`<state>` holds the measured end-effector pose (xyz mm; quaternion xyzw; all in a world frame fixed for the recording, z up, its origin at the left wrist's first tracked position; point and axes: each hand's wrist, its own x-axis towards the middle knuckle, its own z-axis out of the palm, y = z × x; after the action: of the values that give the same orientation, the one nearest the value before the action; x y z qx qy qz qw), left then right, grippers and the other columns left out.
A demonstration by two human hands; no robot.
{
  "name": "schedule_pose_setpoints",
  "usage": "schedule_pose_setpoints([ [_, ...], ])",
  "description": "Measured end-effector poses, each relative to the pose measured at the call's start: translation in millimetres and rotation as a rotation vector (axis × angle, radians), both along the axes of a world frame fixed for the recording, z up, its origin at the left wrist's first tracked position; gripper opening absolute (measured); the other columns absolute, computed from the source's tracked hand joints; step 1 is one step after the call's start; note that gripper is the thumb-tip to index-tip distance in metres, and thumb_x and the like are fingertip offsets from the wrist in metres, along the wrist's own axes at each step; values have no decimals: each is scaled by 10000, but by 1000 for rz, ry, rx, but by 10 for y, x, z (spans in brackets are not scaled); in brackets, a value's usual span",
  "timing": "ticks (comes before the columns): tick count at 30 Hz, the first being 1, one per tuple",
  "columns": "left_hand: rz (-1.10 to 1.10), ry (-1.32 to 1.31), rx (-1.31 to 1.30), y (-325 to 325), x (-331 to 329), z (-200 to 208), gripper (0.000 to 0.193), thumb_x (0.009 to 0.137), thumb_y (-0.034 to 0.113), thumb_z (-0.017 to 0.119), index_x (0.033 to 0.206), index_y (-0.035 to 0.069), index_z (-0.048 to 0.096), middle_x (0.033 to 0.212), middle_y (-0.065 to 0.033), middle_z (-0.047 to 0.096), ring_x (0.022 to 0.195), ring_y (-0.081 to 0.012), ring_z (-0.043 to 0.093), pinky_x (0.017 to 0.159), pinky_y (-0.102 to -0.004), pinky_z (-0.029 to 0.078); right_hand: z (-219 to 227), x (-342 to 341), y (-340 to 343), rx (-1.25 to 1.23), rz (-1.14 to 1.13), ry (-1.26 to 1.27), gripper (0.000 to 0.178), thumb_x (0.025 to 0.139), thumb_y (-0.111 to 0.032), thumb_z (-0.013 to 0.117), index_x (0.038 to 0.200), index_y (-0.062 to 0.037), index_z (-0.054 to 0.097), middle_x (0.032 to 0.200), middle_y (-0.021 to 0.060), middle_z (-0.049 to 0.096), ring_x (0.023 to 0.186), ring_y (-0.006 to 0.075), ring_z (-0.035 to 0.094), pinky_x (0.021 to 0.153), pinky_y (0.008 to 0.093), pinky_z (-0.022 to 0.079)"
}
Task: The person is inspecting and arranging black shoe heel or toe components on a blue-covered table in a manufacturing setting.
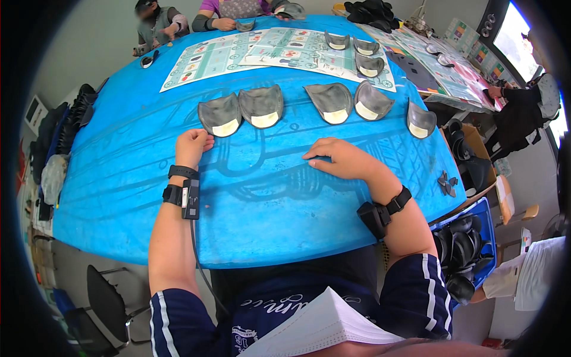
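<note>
On the blue-covered table (119, 196), my left hand (194, 147) has its fingers curled in, close below the leftmost dark grey cupped piece (220, 113); anything inside the fingers is hidden. A similar cupped piece (262, 106) lies right beside that one. My right hand (336, 157) rests on the cover with fingers stretched out to the left and thumb apart, holding nothing. Beyond it lie a wide cupped piece (329, 98), a tilted cupped piece (372, 101) and, farther right, another cupped piece (420, 119). All carry a cream strip on the near edge.
Printed sheets (208, 56) cover the far side, with several cupped pieces on them. Two people work across the table, one holding a dark piece (290, 11). A blue crate (486, 238) of black pieces and a cardboard box (476, 160) stand at right; a black chair (107, 297) stands lower left.
</note>
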<state>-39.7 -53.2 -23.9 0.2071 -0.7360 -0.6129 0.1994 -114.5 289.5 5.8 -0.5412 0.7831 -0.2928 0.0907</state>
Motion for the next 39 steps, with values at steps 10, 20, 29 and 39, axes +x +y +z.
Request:
schedule_pose_setpoints([
  [10,0,3,-2,-21,7,-2,193,835,117,515,862,-64,576,784,-128,617,672,-162,610,615,-241,509,425,-186,538,130,-1205,398,626,734,-81,460,1297,-332,350,1370,298,138,772,385,606,622,401,498],
  [20,-7,1,-20,8,-5,-2,189,835,119,512,848,-57,579,774,-121,617,667,-156,610,610,-240,507,95,-547,858,211,-1290,480,600,753,-96,412,1331,-228,316,1367,191,275,915,383,569,753,420,471],
  [29,-10,8,1,-66,11,-52,189,838,124,507,850,-51,577,781,-124,617,665,-161,611,608,-244,508,223,166,-220,242,-572,341,756,685,-60,500,1321,-401,276,1376,286,145,742,351,610,555,358,495],
  [39,2,-7,-28,-73,-7,-31,191,842,125,501,846,-50,579,770,-116,618,662,-156,609,606,-241,507,22,176,-488,141,-440,363,722,674,-48,484,1349,-72,231,1415,33,217,801,262,587,605,383,478],
])
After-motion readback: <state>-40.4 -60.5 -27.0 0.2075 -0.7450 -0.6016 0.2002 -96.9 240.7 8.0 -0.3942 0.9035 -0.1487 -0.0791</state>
